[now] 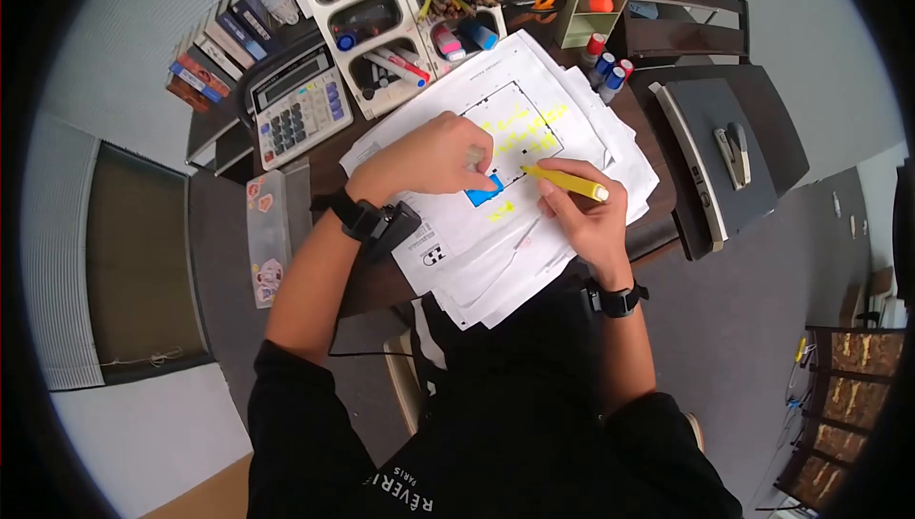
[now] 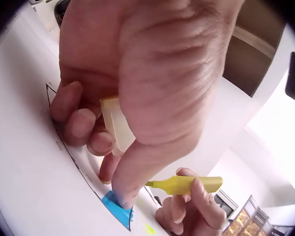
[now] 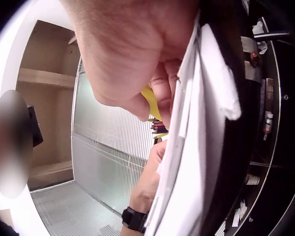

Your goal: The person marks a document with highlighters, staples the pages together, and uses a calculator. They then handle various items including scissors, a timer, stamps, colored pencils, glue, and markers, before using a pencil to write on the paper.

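Observation:
My right hand (image 1: 593,222) grips a yellow highlighter (image 1: 572,182), its tip over the top sheet of a paper stack (image 1: 457,276). In the left wrist view, the uncapped highlighter (image 2: 187,185) shows between the right thumb and fingers. Bent over the same sheet, my left hand (image 1: 429,159) has curled fingers around a pale translucent, cap-like piece (image 2: 119,125). The left thumb presses on a flat bright blue patch (image 2: 119,216) at a corner of the printed black outline. Yellow marks (image 1: 519,119) run inside this outline, with more (image 1: 500,211) below the blue patch.
A white organizer (image 1: 381,4) with pens and pencils stands behind the papers. Left of them are a calculator (image 1: 300,114) and a sticker-covered clear case (image 1: 267,243). Several markers (image 1: 610,66) stand at the back right, near a stapler (image 1: 734,155) on a dark device (image 1: 705,128).

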Tool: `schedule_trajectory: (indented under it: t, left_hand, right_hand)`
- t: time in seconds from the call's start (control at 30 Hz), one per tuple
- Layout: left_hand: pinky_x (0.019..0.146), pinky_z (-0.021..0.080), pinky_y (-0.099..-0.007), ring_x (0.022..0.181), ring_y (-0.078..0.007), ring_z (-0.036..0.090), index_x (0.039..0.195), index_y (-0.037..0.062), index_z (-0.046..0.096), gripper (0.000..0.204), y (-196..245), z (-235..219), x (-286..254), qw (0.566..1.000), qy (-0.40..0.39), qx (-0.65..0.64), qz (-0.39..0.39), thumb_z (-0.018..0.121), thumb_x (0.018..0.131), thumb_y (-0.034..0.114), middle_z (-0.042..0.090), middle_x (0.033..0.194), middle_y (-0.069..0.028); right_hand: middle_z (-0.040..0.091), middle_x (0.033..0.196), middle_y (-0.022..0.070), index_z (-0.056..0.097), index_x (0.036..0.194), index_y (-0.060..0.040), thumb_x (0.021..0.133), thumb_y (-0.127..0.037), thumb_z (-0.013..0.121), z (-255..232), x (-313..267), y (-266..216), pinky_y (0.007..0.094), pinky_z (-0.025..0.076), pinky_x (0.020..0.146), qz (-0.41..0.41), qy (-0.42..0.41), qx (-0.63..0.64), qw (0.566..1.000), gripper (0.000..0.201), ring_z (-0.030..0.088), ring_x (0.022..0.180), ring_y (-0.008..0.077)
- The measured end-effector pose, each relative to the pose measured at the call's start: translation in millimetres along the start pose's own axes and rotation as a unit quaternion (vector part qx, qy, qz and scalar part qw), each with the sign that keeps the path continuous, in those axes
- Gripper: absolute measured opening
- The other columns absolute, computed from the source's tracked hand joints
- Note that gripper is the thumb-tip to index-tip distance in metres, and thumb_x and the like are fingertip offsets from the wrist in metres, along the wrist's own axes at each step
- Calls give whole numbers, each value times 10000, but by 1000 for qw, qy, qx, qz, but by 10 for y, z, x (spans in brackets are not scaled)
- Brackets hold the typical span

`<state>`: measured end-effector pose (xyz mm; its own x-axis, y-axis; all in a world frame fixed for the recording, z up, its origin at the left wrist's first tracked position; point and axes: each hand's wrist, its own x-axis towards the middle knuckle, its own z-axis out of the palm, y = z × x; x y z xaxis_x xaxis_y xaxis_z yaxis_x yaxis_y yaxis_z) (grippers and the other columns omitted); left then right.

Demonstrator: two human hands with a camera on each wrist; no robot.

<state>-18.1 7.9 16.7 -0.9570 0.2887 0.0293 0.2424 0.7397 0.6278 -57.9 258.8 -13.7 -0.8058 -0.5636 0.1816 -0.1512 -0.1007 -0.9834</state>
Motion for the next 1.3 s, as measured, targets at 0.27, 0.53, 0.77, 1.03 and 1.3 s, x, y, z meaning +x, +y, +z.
schedule_trajectory:
  t: [0.27,0.53,0.77,1.03,1.3]
  left_hand:
    - [585,520,-289,642,-169,605,807,4,661,221,-83,60,-79,995,32,-87,-27,843,768,123,655,718,-105]
    - [542,428,-352,574,-231,580,766,37,638,280,-71,95,-110,997,53,-63,-5,871,726,187,595,634,-95]
    - [564,428,-366,568,-266,576,771,44,633,306,-82,96,-109,996,52,-66,0,882,709,211,594,635,-100]
    - [564,420,-372,585,-266,571,772,46,633,296,-100,124,-110,996,65,-62,8,878,710,199,587,633,-100]
    - [547,419,-373,576,-257,571,773,40,634,296,-78,111,-107,996,61,-61,11,882,708,188,585,634,-107]
  right_hand:
    - [748,954,94,713,985,68,877,-38,764,-32,-37,123,220,497,638,-46,14,-8,999,159,627,693,87]
    - [726,840,72,668,1069,23,878,-90,783,-30,-14,52,228,497,608,2,-35,-62,997,250,611,626,88]
    - [775,920,104,721,982,11,815,-60,823,-55,12,15,265,555,705,-73,-63,-136,986,208,741,771,168]
    - [763,939,131,724,951,49,823,-20,809,-52,-48,117,267,552,706,-72,0,-79,994,168,715,755,162]
    - [679,844,102,648,974,70,971,-177,675,-66,-60,148,222,423,489,-73,97,-10,993,249,558,544,86]
